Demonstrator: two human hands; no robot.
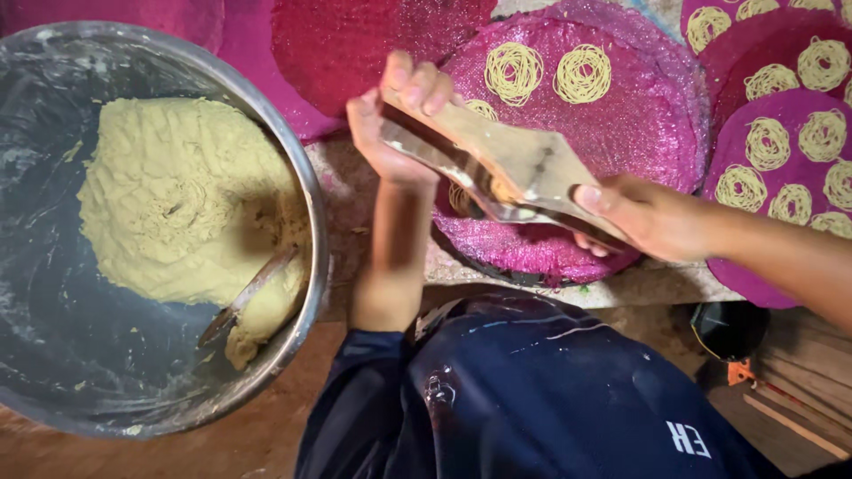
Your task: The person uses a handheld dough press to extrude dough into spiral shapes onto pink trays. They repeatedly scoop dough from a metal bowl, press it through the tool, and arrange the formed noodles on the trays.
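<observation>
Together, the left hand [395, 115] and right hand [643, 217] were clamped on opposite ends of a wooden press [506, 168], held tilted between them. Directly beneath the grip lay a magenta woven mat [621, 124] bearing yellow noodle coils [583, 74]. Well left of the grip stood a steel bowl [302, 177] of yellow dough [169, 195].

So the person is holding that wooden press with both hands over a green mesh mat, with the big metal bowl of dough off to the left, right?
Not quite: the mat under the wooden press is pink-magenta, not green, as the head view shows. The rest holds: the left hand and right hand both grip the press, and the metal bowl of yellowish dough sits to the left.
</observation>
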